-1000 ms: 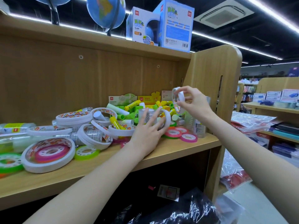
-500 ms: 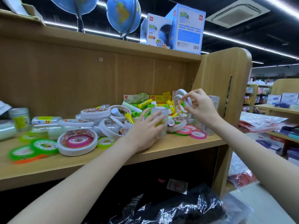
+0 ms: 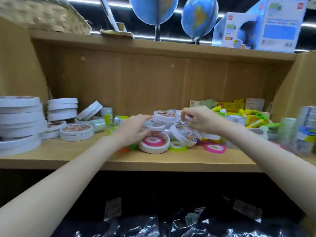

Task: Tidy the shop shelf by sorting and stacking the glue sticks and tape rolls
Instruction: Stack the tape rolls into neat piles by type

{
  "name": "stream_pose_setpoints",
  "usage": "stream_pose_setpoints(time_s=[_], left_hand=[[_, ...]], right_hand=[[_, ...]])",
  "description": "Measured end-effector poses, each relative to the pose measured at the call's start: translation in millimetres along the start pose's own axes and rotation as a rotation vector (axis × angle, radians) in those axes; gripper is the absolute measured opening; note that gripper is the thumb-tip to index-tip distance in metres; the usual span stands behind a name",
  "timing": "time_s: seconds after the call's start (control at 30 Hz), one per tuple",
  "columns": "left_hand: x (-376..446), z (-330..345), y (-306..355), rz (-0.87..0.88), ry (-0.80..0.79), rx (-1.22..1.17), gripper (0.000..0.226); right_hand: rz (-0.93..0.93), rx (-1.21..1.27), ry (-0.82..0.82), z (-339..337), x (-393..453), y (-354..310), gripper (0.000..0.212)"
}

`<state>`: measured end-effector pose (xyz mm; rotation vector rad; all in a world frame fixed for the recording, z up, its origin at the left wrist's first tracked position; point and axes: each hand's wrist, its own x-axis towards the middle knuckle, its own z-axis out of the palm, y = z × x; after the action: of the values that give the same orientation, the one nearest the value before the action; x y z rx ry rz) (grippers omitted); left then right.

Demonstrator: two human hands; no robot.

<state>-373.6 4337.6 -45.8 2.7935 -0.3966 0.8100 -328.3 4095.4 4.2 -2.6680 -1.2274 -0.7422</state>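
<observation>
Above the wooden shelf (image 3: 68, 151) in front of me, the top board (image 3: 153, 47) carries two blue globes (image 3: 153, 11) on dark stands, side by side, the right one (image 3: 199, 16) showing a green and yellow landmass. To their right stand two pale blue boxed products (image 3: 277, 23), touching each other. At the far left of that board I see a woven basket (image 3: 42, 14), blurred, and beside it a flat tan object (image 3: 116, 33) I cannot identify. Below my shelf the space is dark, with crinkled shiny black plastic (image 3: 136, 226) and two small pale tags (image 3: 112, 209) just above it.
</observation>
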Motion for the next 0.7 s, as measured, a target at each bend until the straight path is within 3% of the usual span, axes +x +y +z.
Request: stream_pose_setpoints(time_s=[0.07,0.17,0.27,0.37,0.47,0.6,0.7], left_hand=[[2,-3,-7,-0.001,-0.051,-0.108,0.047],[14,-5,-12,0.021,-0.035,-0.14,0.064],[31,-8,-8,0.052,-0.215,0.101,0.088],[57,-2,-7,0.019,-0.415,0.215,0.099],[78,1,-5,-0.041,-0.474,0.259,0.092],[87,-13,7,0.072,-0.455,0.282,0.041],[88,-18,-1,0.031,-0.462,0.163,0.037]], right_hand=[[-0.034,0.048,-0.094,9,-5,-4,0.017],[-0.027,0.155,-0.081,19,-13,-2,0.035],[0.107,0.145,-0.03,29,-17,-3,0.072],[0.183,0.189,-0.07,32,-18,-10,0.08],[0.199,0.383,-0.089,27,-18,-7,0.071],[0.297,0.689,-0.029,6,-12,7,0.052],[0.338,0.841,-0.007,-2,-5,19,0.048]])
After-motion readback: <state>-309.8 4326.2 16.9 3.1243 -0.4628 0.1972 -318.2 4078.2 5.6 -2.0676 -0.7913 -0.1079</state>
